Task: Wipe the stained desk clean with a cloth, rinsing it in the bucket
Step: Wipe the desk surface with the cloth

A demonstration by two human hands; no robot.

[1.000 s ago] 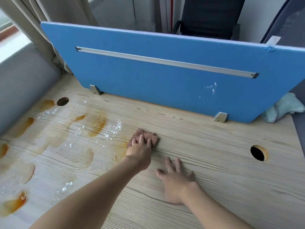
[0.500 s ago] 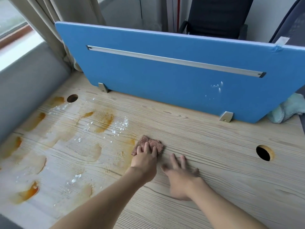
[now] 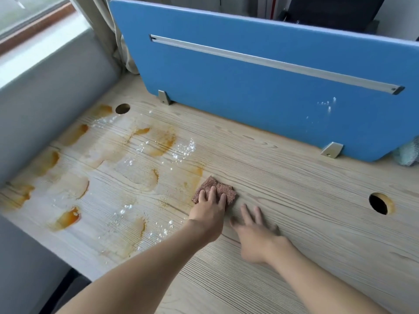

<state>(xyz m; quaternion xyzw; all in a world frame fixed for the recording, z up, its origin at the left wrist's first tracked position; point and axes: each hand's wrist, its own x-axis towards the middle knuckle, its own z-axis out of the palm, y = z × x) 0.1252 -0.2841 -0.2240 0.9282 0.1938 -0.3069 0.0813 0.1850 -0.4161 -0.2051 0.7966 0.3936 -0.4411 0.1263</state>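
Note:
A small brown-pink cloth (image 3: 217, 188) lies folded on the pale wooden desk (image 3: 306, 200), at the right edge of the stained area. My left hand (image 3: 209, 209) presses flat on the cloth with its fingers over the near half. My right hand (image 3: 256, 232) rests palm down on the bare wood just right of it, fingers spread, holding nothing. Orange-brown stains (image 3: 163, 141) and white specks (image 3: 186, 150) cover the desk's left half. No bucket is in view.
A blue divider panel (image 3: 260, 91) stands upright along the desk's far edge on metal feet. Cable holes sit at far left (image 3: 122, 108) and right (image 3: 378, 203). A teal cloth (image 3: 408, 152) lies behind the panel's right end. A grey wall (image 3: 45, 105) borders the left.
My left hand has slid the cloth a little toward me, along the stains' right edge. The camera has swung left, showing more of the stained area. My right hand stays flat.

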